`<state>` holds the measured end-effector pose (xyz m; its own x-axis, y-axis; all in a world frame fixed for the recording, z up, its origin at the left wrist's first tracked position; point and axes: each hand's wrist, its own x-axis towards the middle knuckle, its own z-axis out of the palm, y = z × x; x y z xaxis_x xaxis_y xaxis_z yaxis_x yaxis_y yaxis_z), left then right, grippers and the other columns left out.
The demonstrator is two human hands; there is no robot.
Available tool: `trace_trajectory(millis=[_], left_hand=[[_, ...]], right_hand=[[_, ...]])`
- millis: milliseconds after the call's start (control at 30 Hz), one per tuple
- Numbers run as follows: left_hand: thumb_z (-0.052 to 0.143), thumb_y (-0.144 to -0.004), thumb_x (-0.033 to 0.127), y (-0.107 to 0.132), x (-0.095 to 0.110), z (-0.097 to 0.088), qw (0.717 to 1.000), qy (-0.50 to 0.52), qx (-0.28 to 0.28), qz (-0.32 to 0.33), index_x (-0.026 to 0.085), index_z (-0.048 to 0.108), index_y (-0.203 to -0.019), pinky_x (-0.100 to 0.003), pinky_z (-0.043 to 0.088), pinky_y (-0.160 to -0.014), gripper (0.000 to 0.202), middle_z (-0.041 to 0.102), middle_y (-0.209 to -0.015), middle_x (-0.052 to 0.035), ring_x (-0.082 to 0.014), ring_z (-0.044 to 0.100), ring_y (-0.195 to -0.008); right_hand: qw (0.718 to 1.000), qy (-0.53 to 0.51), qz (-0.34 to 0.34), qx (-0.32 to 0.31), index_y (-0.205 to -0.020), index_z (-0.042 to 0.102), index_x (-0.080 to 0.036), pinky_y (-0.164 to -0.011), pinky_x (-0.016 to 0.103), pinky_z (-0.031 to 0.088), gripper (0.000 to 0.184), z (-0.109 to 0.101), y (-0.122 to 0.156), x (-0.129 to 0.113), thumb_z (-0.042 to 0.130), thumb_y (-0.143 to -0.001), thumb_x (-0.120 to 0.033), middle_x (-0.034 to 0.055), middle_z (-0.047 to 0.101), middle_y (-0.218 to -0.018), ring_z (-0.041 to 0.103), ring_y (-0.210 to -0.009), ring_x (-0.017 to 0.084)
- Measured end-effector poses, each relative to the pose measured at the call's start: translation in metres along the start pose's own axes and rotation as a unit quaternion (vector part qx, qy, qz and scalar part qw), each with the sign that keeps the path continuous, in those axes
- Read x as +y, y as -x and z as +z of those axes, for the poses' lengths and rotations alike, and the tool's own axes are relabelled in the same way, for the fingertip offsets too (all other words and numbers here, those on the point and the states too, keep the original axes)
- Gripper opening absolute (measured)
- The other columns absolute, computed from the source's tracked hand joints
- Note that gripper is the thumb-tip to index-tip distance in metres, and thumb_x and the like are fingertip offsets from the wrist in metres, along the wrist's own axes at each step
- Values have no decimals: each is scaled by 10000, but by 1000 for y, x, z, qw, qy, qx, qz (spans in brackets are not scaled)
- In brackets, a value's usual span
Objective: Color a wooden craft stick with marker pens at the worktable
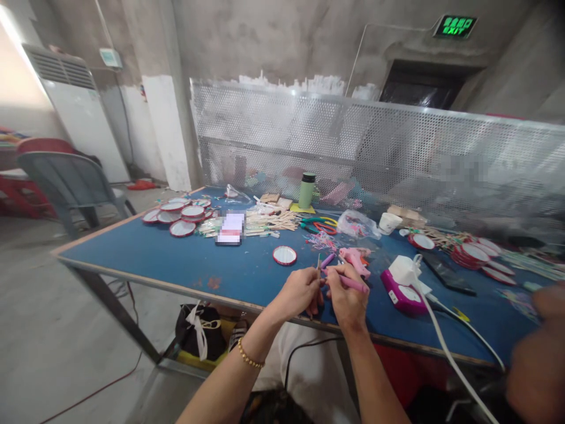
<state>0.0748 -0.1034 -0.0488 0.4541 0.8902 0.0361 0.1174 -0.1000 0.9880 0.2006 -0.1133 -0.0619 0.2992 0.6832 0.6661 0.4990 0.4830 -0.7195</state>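
Observation:
My left hand (302,290) is closed, its fingertips pinching a thin stick (319,261) that stands up with a greenish tip; its lower part is hidden. Close beside it, my right hand (349,301) grips a pink pen (353,284), with the pen's tip end pointing toward the left fingertips. A purple pen (327,261) lies just beyond both hands. To the right of that rests a pink glue gun (355,260). One round white disc with a red rim (285,255) lies flat on the blue table, ahead of my left hand.
Stacked red-rimmed discs (182,228), a phone (231,228), wooden sticks (282,220), pliers (324,224) and a green bottle (308,191) cover the back. On the right are a purple power strip (404,293), cables, a dark phone (448,274) and another person's blurred arm (536,359).

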Motion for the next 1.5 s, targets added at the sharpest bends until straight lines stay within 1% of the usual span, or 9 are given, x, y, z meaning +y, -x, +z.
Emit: trace_trajectory(millis=[200,533,700,900,1133,1367,1500], left_hand=[[425,-875,185,-1,0,0,1000,10,0,-4,197,444,-700,-156,382,-349,176,560,-506,40,-80,492,-346],[431,-889,216,0,1,0,1000,7,-1,2,196,457,-697,-174,389,-360,195,565,-506,33,-89,494,-353],[444,-876,193,0,0,-1,1000,10,-3,1,198,444,-688,-165,382,-364,188,572,-515,37,-82,498,-356],[422,-877,179,1,0,-1,1000,-1,0,3,198,448,-682,-177,388,-367,198,566,-513,34,-91,501,-357],[471,-894,239,0,0,-1,1000,13,-3,-2,196,457,-696,-164,382,-360,203,570,-522,39,-83,500,-357],[427,-885,194,1,2,-1,1000,-3,0,0,199,452,-672,-179,385,-368,214,561,-511,32,-91,496,-359],[432,-885,203,1,3,-1,1000,-9,1,-4,201,450,-673,-187,388,-382,213,563,-515,33,-96,500,-363]], right_hand=[[1000,-2,8,18,-632,592,-210,-547,276,460,244,0,0,2,583,-841,-335,1,605,-567,588,-578,170],[1000,-2,4,4,-644,594,-216,-529,269,462,231,1,1,1,587,-843,-333,-3,624,-578,589,-555,161],[1000,-6,8,22,-641,598,-215,-544,276,470,242,1,1,1,583,-849,-337,-4,609,-564,598,-569,170],[1000,-3,10,12,-630,590,-217,-562,281,471,248,1,0,0,581,-843,-344,3,624,-567,610,-596,180],[1000,1,12,22,-624,591,-217,-551,278,468,264,1,0,1,577,-848,-357,5,628,-573,616,-603,182],[1000,-8,9,11,-618,583,-222,-546,278,468,255,1,0,0,581,-841,-346,-4,609,-542,611,-582,180],[1000,-13,13,10,-621,582,-221,-547,280,473,250,1,0,-2,580,-838,-345,-8,609,-544,603,-566,175]])
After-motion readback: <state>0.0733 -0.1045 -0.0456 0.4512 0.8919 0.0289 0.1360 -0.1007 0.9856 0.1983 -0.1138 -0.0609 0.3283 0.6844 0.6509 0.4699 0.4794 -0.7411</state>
